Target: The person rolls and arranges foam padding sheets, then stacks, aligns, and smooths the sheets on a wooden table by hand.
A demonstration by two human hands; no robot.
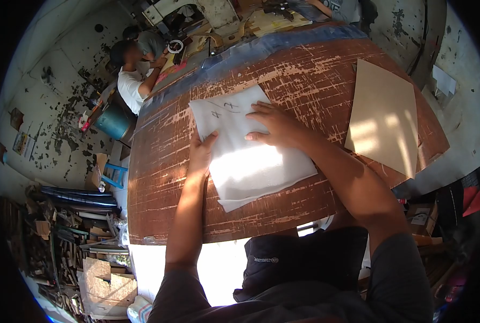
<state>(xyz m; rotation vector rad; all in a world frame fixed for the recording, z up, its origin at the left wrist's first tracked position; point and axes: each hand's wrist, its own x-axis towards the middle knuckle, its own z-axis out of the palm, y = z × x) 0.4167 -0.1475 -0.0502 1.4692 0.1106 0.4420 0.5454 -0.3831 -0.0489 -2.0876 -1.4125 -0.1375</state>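
Note:
A white sheet of soft foam-like material (232, 137), perhaps several layers, lies on the scratched brown worktable (159, 183). Dark handwritten marks show near its upper edge, and bright sunlight falls across its middle. My left hand (200, 153) grips its left edge, thumb on top, the other fingers mostly hidden at the side. Flat on the upper right part of the sheet rests my right hand (276, 126), fingers spread and holding nothing. At the lower left corner, the sheet's edge looks slightly folded or layered.
A tan board (382, 118) lies on the table's right side. Blue plastic covering (224, 62) runs along the far edge. Beyond it are a sewing machine (197, 11) and people working. Scrap material (62, 242) is piled at lower left, near a blue stool (113, 175).

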